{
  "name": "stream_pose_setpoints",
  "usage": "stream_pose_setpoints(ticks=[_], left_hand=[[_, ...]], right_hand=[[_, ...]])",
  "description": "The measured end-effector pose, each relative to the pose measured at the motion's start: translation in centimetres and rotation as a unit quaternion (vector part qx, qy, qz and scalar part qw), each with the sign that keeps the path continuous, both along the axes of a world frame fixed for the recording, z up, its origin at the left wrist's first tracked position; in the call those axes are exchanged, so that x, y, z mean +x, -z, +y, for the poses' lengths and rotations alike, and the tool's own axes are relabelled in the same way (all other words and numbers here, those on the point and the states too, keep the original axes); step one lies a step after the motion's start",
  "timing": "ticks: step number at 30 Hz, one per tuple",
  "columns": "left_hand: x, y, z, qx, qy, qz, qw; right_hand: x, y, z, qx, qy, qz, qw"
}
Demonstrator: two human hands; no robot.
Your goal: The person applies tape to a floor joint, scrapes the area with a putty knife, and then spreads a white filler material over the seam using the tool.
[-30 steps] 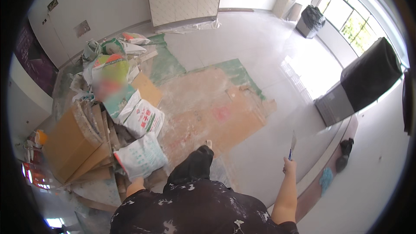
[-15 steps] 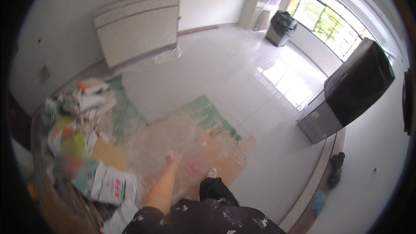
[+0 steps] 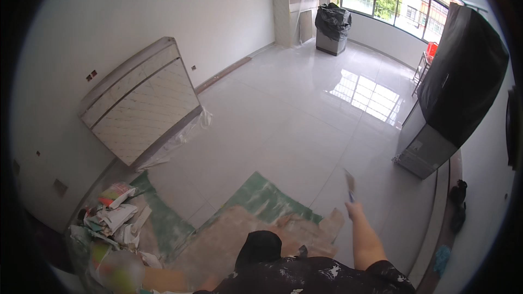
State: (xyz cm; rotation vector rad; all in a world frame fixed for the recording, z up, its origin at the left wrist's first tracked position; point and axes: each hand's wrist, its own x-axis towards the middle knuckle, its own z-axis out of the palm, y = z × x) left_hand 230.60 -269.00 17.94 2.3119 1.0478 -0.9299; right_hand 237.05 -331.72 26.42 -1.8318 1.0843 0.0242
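Note:
My right hand (image 3: 353,208) is stretched out over the tiled floor on the right, fingers wrapped round the handle of a scraper (image 3: 349,179). The tool has a thin, flat blade, slightly blurred, and a bluish handle; it points away from me, above the tiles. At the lower edge, left of my dark clothing, a blurred skin-coloured patch (image 3: 210,282) seems to be part of my left arm. The fingers of my left hand cannot be made out against the brown cardboard (image 3: 218,239) there. My raised knee (image 3: 262,245) covers part of the cardboard.
Crumpled bags and scraps (image 3: 117,218) are heaped at the left. Green sheeting (image 3: 261,196) lies beneath the cardboard. A marble-patterned panel (image 3: 144,109) leans on the left wall. A black-covered grey cabinet (image 3: 436,130) stands right; a bagged grey box (image 3: 331,43) is near the window.
My view has swung up toward the window. My left arm, reaching over the cardboard before, has drawn back to the lower edge. My right arm has come into view with the scraper.

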Motion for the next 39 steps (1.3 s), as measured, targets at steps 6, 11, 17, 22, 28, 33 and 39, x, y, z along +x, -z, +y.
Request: stream_pose_setpoints(ticks=[6, 11, 17, 22, 28, 33, 39], left_hand=[[15.9, 3.0, -1.1, 0.005, -0.023, 0.038, 0.999], [37.1, 5.9, -4.9, -0.029, -0.006, 0.016, 0.999], [65.6, 1.0, -18.1, -0.117, -0.022, -0.152, 0.981], [80.8, -1.7, -25.2, -0.133, -0.014, -0.273, 0.953], [80.2, 1.1, -28.5, 0.045, 0.014, -0.018, 0.999], [83.9, 1.1, -27.7, 0.04, -0.009, 0.042, 0.998], [95.0, 3.7, -30.7, 0.035, -0.048, 0.103, 0.993]], right_hand=[[22.7, -5.2, 5.2, -0.211, -0.176, -0.032, 0.961], [17.5, 6.6, -3.0, -0.075, -0.033, 0.163, 0.983], [15.9, 3.7, -1.9, 0.105, 0.145, 0.338, 0.924], [28.0, 5.6, -6.7, 0.141, 0.146, 0.339, 0.919], [47.3, 8.4, -19.8, 0.133, 0.133, 0.318, 0.929], [76.9, 6.1, -30.3, 0.002, 0.065, 0.121, 0.991], [107.8, -2.6, -31.2, -0.21, -0.116, -0.034, 0.97]])
